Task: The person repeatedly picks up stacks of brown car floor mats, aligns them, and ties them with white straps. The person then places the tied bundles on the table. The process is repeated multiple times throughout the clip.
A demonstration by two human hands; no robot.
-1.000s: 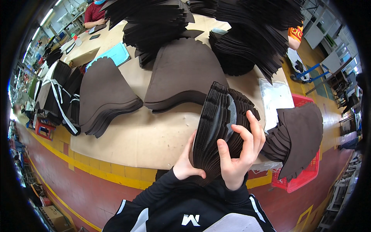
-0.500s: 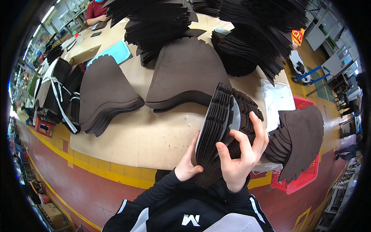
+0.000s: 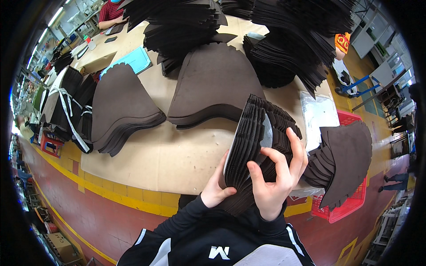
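Observation:
A thick bundle of dark brown foam pieces (image 3: 250, 146) stands on edge over the near side of the table (image 3: 177, 155). My left hand (image 3: 216, 190) grips its lower left edge from below. My right hand (image 3: 278, 181) clasps the bundle's right side, the fingers spreading the pieces apart so that a pale gap shows between them.
Flat stacks of the same brown pieces lie at the left (image 3: 122, 108) and centre (image 3: 215, 86). Tall dark piles (image 3: 186, 22) fill the back. More pieces (image 3: 344, 159) hang over a red basket (image 3: 350, 204) at the right. A person in red (image 3: 111, 11) works at the far end.
The bundle has stayed in both hands and tilted slightly. My right fingers have shifted along its edge, opening a gap between the pieces.

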